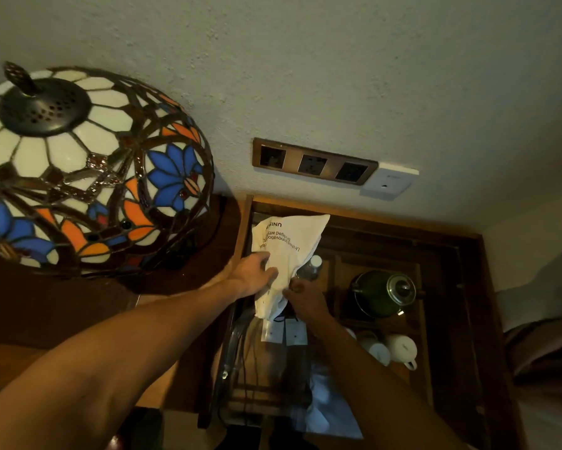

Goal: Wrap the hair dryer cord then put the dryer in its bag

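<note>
A white cloth bag [286, 245] with black printed lettering is held up over the wooden tray table, near the wall. My left hand [252, 272] grips its left edge. My right hand [302, 295] is closed on the bag's lower right part. The hair dryer is not visible; whether it is inside the bag cannot be told. A thin dark cord [247, 362] hangs down below the bag.
A stained-glass lamp [78, 170] stands on the wooden table at the left. On the tray [451, 241] are a water bottle [310, 267], a dark kettle [383, 293] and white cups [399, 349]. Wall sockets [315, 165] sit above the tray.
</note>
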